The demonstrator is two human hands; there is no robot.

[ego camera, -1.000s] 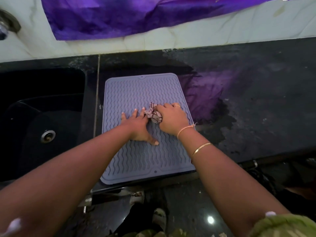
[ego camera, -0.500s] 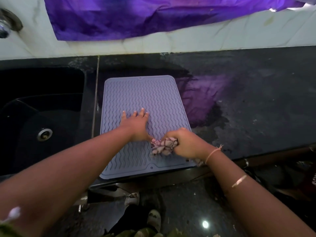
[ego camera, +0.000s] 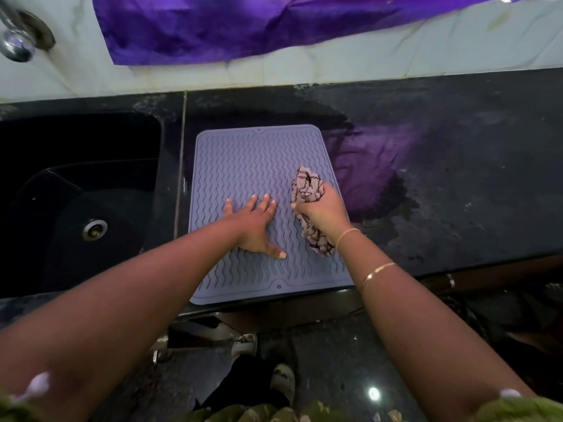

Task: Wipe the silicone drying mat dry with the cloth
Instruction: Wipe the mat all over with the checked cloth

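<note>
One silicone drying mat (ego camera: 243,166), one cloth (ego camera: 307,185) and one dark surface (ego camera: 457,147). Two grips: one left grip (ego camera: 253,226), one right grip (ego camera: 323,213). Two wrist bands: one thread band (ego camera: 347,234), one gold bangle (ego camera: 377,271). One sink (ego camera: 79,153), one drain (ego camera: 95,229), one tap (ego camera: 15,44), one purple sheet (ego camera: 243,22).

No writing legible anywhere
Mat (ego camera: 253,166): wavy ridges only, no brand mark or number can be made out. Cloth (ego camera: 306,185): dark zigzag lines, a pattern and not lettering. Purple fabric (ego camera: 243,25) against the wall and black counter (ego camera: 457,178): plain surfaces, no label or sign readable
</note>
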